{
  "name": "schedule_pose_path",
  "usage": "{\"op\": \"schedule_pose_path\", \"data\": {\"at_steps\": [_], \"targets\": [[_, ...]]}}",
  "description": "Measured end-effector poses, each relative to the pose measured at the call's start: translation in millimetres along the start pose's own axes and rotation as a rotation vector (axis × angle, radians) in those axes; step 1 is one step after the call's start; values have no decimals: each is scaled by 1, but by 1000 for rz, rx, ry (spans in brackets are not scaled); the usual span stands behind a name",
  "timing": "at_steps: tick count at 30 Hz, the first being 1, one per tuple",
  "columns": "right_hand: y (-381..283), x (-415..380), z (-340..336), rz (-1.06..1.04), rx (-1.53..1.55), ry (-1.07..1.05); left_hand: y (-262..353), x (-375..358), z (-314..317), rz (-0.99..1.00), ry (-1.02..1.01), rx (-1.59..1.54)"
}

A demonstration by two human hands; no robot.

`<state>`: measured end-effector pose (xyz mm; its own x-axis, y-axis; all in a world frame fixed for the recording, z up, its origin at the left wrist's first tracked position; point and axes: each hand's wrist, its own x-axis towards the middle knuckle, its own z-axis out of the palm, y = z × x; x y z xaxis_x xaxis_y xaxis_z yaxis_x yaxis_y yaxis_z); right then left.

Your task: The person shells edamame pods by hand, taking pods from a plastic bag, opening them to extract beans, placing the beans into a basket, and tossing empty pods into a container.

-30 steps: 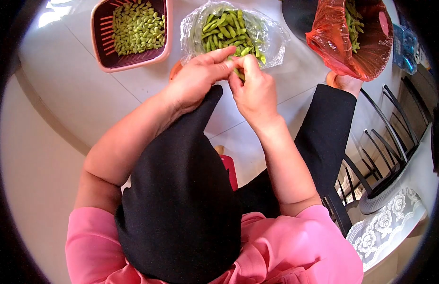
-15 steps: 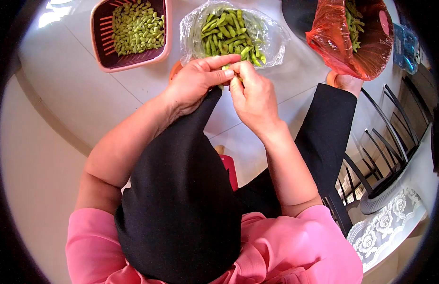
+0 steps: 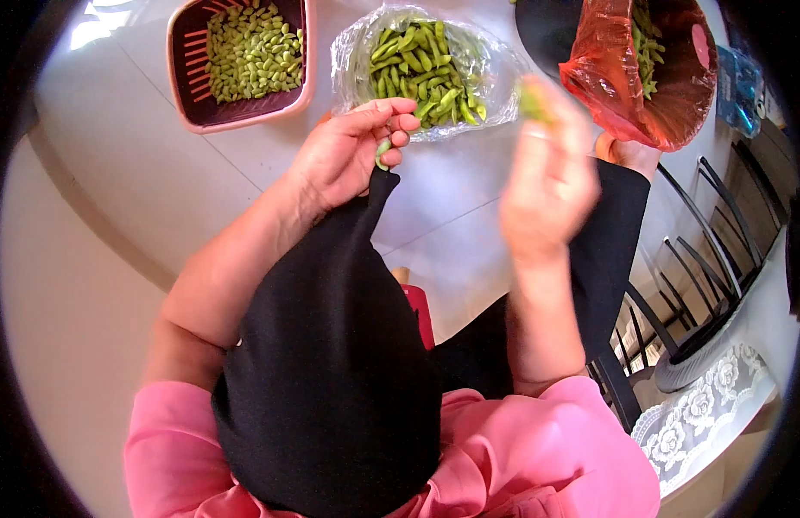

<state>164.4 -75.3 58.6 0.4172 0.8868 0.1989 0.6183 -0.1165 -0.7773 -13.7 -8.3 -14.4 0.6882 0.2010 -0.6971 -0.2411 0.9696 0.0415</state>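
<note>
My left hand is closed above my knee, its curled fingers around a green bean. My right hand, smeared by motion, is raised to the right and grips a green pod at its fingertips. Just beyond my hands, green pods lie in a clear plastic bag. A pink and dark basket at the upper left holds many shelled beans. The red plastic bag right of my right hand has pods or shells inside.
Black trousers cover my legs, and my bare foot is beside the red bag. A red object shows between my legs. At the right stand black metal chair rails, a lace cloth and a blue packet.
My hands have come apart. The right one has moved right toward the red bag with a pod, while the left has stayed near the knee and turned, with a bean now showing.
</note>
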Motion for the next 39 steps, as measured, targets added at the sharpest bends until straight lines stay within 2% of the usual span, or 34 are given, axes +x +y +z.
{"op": "schedule_pose_path", "data": {"at_steps": [2, 4, 5, 6, 8, 10, 11, 14, 16, 19, 20, 22, 24, 26, 28, 30, 32, 34, 36, 38, 39], "targets": [[-5, 20, -36, 113, 142, 221, -3, -1, -3, -6, -23, -22], [-7, 41, -66, 174, 181, 310, -17, -1, -8, -289, -60, 98], [-6, 52, -77, 189, 174, 320, -22, -1, -15, -421, -153, 116], [0, 62, -77, 123, -111, 310, -25, -2, -15, -424, -158, 119], [6, 66, -80, 55, -392, 294, -28, -3, -15, -664, -87, 150], [13, 60, -75, -102, -404, 332, -26, 0, -11, -668, -106, 214], [19, 56, -67, -189, -270, 329, -28, 2, -7, -693, -116, 316], [32, 35, -21, -104, -59, 134, -28, 9, 3, -711, -140, 454], [36, 16, 12, 85, 22, -105, -16, 17, 6, -209, -184, 775], [56, -6, 51, 422, 161, -287, 28, -3, 22, 378, 112, 768], [62, -6, 56, 420, 164, -286, 42, -14, 21, 577, 212, 799], [68, -5, 65, 346, -33, -331, 67, -28, 7, 819, 423, 879], [72, 1, 74, 364, -28, -378, 84, -34, -8, 921, 606, 1070], [75, 7, 84, 236, -261, -342, 91, -30, -19, 904, 660, 1092], [84, 8, 92, 182, -364, -336, 92, -25, -20, 1260, 682, 1524], [89, 5, 95, 124, -470, -333, 79, -13, -13, 1298, 563, 1410], [91, 6, 93, 192, -389, -427, 55, -12, 11, 1060, 369, 1199], [78, 3, 82, 189, -363, -402, 35, -6, 24, 1027, 243, 1421], [60, 1, 63, 127, -299, -391, 23, 5, 28, 1214, 151, 1855], [39, -3, 52, 138, -264, -362, 16, 10, 27, 1276, 151, 1975], [26, -4, 46, 317, -128, -394, 16, 9, 27, 1186, 102, 1997]]}}
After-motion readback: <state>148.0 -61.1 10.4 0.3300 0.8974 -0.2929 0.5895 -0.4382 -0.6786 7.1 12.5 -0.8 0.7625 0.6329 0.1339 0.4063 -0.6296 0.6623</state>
